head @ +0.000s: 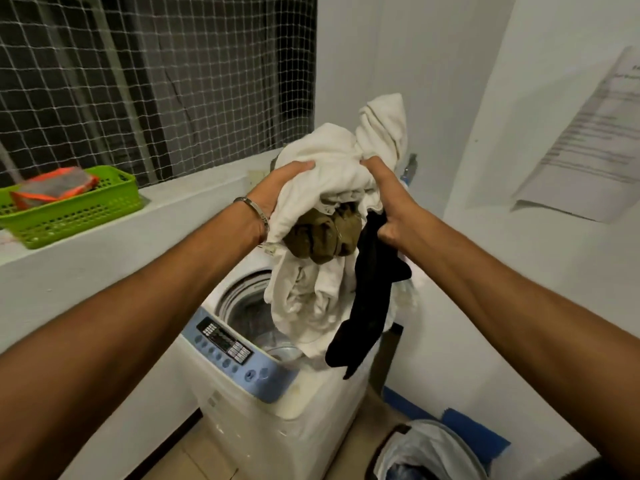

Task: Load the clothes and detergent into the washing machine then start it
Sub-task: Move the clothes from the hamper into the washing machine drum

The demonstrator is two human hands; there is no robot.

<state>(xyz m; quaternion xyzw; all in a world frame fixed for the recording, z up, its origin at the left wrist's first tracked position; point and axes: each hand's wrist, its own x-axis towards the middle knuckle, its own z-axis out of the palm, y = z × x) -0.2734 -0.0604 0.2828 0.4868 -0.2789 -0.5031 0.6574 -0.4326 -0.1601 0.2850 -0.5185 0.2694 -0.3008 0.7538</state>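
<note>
Both hands, left hand [277, 188] and right hand [388, 202], clamped on bundled clothes [332, 174] above open washing machine [277, 393].

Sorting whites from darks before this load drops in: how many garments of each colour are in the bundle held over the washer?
White: at least 1; the white cloth is bunched, so separate pieces cannot be told apart
Olive-brown: 1
Black: 1
Total: at least 3, gripped by the left hand and right hand
</note>
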